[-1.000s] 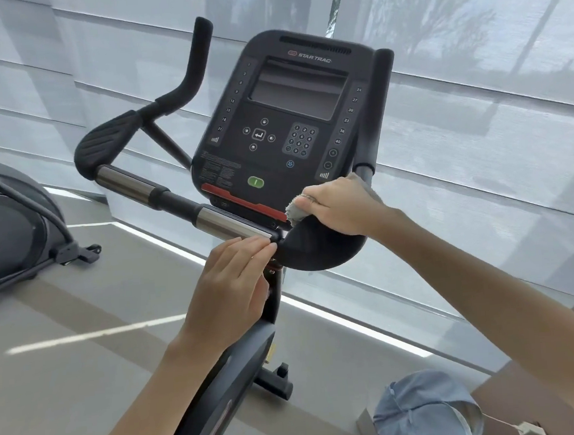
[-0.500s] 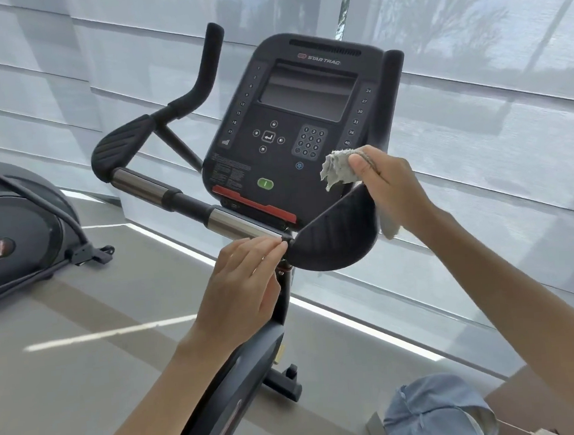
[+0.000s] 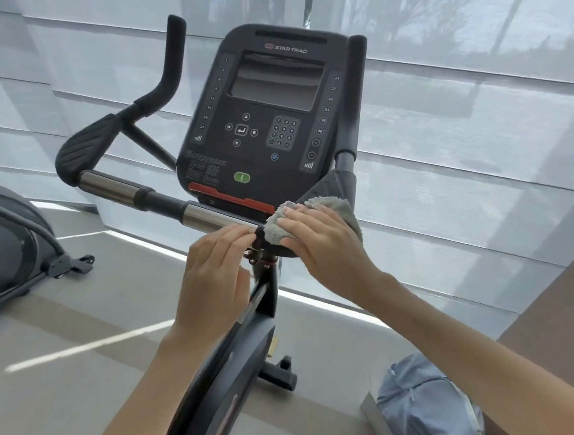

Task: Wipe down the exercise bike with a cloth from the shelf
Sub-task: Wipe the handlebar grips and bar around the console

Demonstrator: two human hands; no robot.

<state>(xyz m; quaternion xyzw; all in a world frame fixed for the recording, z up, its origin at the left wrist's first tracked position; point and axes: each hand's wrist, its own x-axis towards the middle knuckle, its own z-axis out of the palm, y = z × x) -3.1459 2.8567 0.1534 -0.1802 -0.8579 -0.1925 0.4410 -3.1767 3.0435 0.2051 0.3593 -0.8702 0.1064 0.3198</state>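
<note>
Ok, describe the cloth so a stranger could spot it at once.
Find the black Star Trac console on the exercise bike. Below its right corner, the right hand presses the cloth onto a handlebar pad: the only fluffy grey thing there.

The cloth point(image 3: 316, 211) is grey, thick-piled and fluffy, matt all over. The bike point(image 3: 241, 358) has a smooth dark frame with a slight sheen. Its handlebar point(image 3: 160, 201) carries two polished metal sleeves that shine between matt black sections, and the arm pad point(image 3: 84, 145) looks like ribbed matt rubber. The console point(image 3: 211, 144) is matt black plastic, its screen point(image 3: 275, 84) glossy. The window blind point(image 3: 477, 126) is finely woven, translucent fabric. The floor point(image 3: 52, 400) is smooth with a soft sheen.
</note>
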